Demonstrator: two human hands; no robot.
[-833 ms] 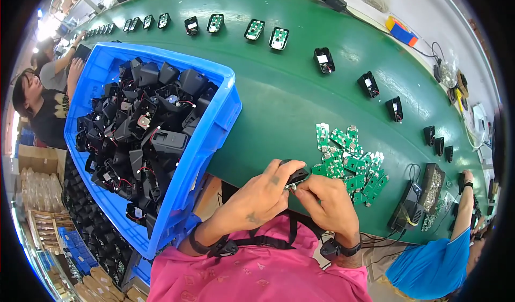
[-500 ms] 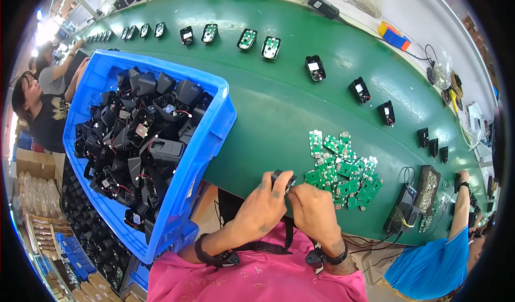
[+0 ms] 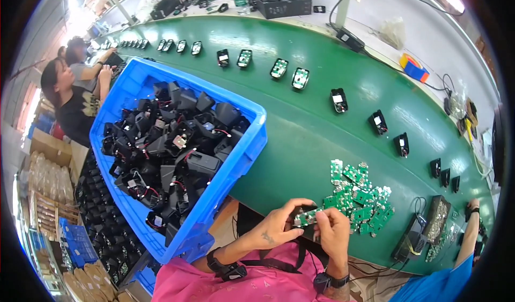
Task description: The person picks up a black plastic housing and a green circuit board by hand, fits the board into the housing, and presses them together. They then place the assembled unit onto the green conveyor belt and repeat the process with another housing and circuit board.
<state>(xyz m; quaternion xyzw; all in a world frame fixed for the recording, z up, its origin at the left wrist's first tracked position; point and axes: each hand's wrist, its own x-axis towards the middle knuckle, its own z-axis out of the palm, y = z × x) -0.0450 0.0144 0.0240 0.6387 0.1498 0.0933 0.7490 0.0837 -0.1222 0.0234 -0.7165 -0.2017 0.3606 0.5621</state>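
The fingers (image 3: 322, 219) of the right hand (image 3: 335, 234) pinch the near right end of a green circuit board (image 3: 307, 217). The left hand (image 3: 276, 227) curls around a black casing (image 3: 293, 213), mostly hidden by the hand, with its fingers closed about it; the board lies tilted across its opening, though whether it is seated inside I cannot tell. Both hands are over the near edge of the green table (image 3: 289, 157). Just beyond the right hand is a loose heap of green boards (image 3: 358, 200). To the left, a blue bin (image 3: 256, 135) is piled with black casings with red wires. To the right are a black device (image 3: 410, 237) with cables and a tray of small metal parts (image 3: 437, 219). Farther off, a curved row of open casings (image 3: 339, 100) crosses the table, some showing green boards. Beyond it sits a tape roll (image 3: 413, 67).
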